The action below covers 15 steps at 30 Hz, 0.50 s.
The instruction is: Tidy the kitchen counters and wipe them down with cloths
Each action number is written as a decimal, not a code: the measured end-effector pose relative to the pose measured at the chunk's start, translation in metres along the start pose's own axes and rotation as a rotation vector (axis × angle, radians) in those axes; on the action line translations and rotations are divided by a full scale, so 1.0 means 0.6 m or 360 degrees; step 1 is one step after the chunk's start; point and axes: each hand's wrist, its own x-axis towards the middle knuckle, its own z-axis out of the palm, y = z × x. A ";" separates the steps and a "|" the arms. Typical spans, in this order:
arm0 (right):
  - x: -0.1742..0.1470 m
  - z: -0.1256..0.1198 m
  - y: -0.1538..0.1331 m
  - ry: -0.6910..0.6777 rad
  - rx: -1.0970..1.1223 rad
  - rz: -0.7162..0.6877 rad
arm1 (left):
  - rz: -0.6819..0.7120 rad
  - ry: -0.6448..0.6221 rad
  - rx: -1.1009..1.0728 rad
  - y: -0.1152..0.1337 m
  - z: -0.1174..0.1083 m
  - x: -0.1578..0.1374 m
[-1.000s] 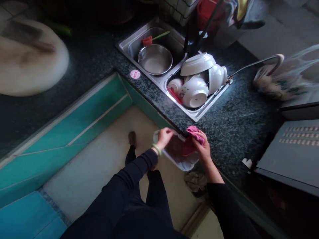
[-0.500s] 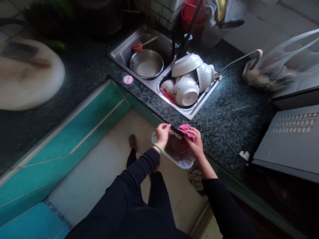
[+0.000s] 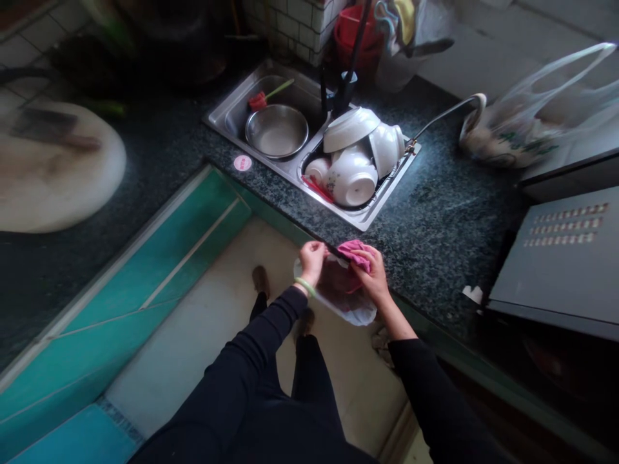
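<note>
My right hand (image 3: 373, 276) grips a crumpled pink cloth (image 3: 355, 250) at the front edge of the dark speckled counter. Close by on the left, my left hand (image 3: 312, 261) is closed, fingertips pinched together; whatever they hold is too small or hidden. A green bangle (image 3: 304, 286) circles that wrist. Below both hands, against the counter front, hangs a bin with a whitish plastic liner (image 3: 360, 314); its inside looks reddish and dim.
Behind the hands is a double sink (image 3: 290, 169). A metal bowl (image 3: 277, 132) and a red brush (image 3: 258, 100) are in its left basin, stacked white bowls (image 3: 355, 177) in the right. A round chopping board (image 3: 53, 187) with a cleaver (image 3: 44, 124) lies left; a grey appliance (image 3: 561, 264) stands right.
The view has shifted slightly, so the sink and counter things appear a little to the left. Both hands keep nearly the same place and grip at the counter edge.
</note>
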 end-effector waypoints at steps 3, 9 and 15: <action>0.000 -0.001 0.001 -0.0007 0.0009 0.0009 | 0.0046 -0.0084 0.0003 0.001 0.000 -0.002; 0.004 -0.002 -0.007 -0.0038 -0.0027 0.0054 | 0.0039 -0.0113 0.0118 0.003 -0.001 0.010; -0.040 -0.007 -0.013 0.0101 -0.0325 -0.0224 | -0.0097 -0.0252 0.0105 -0.010 -0.019 -0.005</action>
